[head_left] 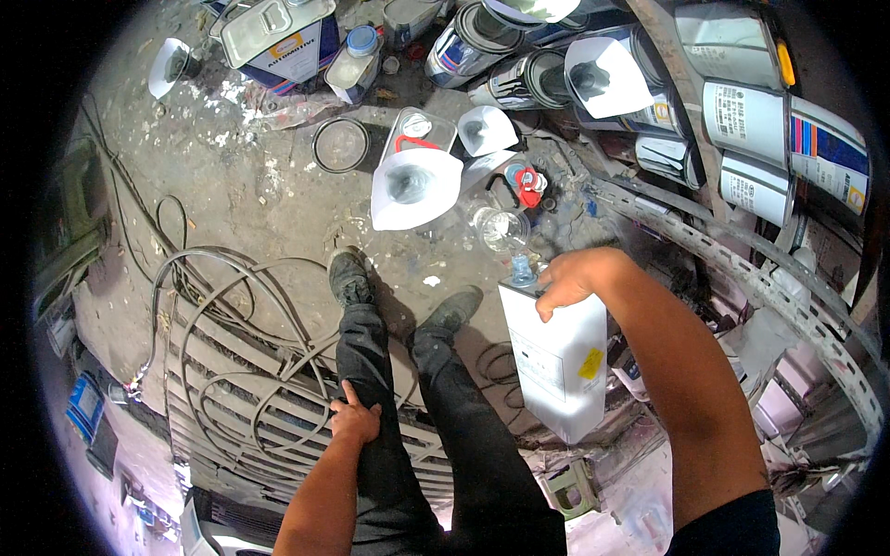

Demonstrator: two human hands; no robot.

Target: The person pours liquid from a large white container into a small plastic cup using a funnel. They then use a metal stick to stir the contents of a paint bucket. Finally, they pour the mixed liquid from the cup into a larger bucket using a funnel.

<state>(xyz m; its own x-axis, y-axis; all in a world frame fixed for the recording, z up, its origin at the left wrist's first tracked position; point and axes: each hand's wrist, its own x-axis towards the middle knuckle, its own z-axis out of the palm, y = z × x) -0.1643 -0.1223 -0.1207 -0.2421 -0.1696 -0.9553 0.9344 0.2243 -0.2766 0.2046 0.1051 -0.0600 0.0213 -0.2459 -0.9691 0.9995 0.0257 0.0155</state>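
Remotely, I had the right hand [577, 280] gripping the white can [553, 375] by its top, right of the trousers [475, 435]; slack fingers risked dropping it. The left hand [356, 423], half-open, apparently empty, touched them.

White-flecked grey floor [260, 199] with hoses [197, 251], round tin [340, 145], rectangular can [290, 48].

The white can [556, 380] looks smooth metal, the trousers [373, 422] matt cloth.
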